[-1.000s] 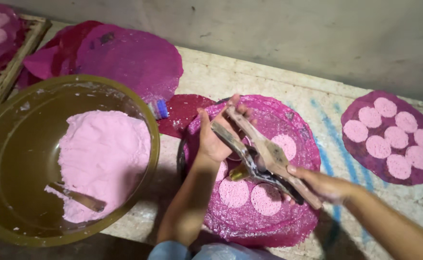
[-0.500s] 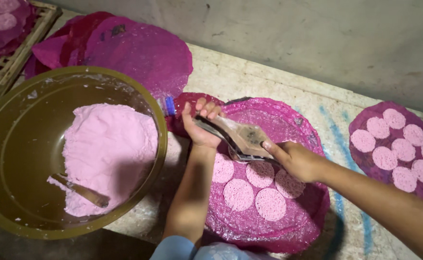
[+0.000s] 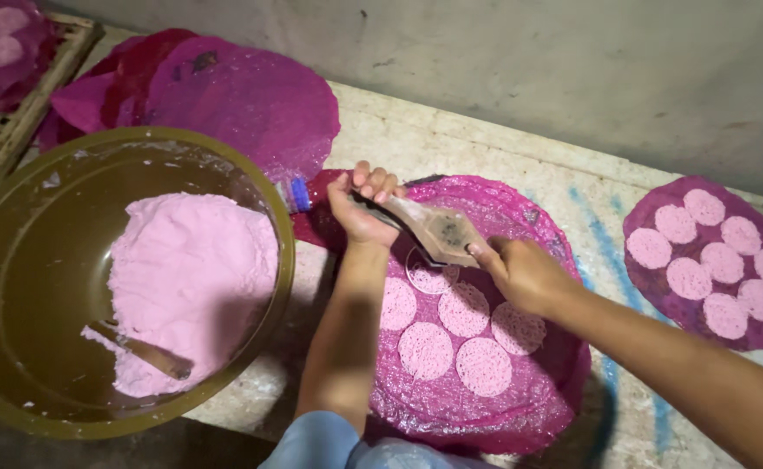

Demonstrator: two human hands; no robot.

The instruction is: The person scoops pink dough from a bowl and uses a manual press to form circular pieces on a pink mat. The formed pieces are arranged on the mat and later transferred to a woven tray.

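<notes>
Both hands, left (image 3: 360, 208) and right (image 3: 520, 274), clamp a flat press (image 3: 438, 230) over the magenta sheet (image 3: 486, 382) of lacy pink discs (image 3: 425, 349). A bowl (image 3: 17, 260) of pink dough (image 3: 186, 278) sits left.

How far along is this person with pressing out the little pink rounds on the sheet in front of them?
Done: six pink rounds lie on the magenta sheet, and a sheet at the right carries about nine. In hand: the left hand and right hand grip a hinged press over the sheet's upper part. Left: much pink dough remains in the bowl, and empty sheets lie stacked behind.
</notes>
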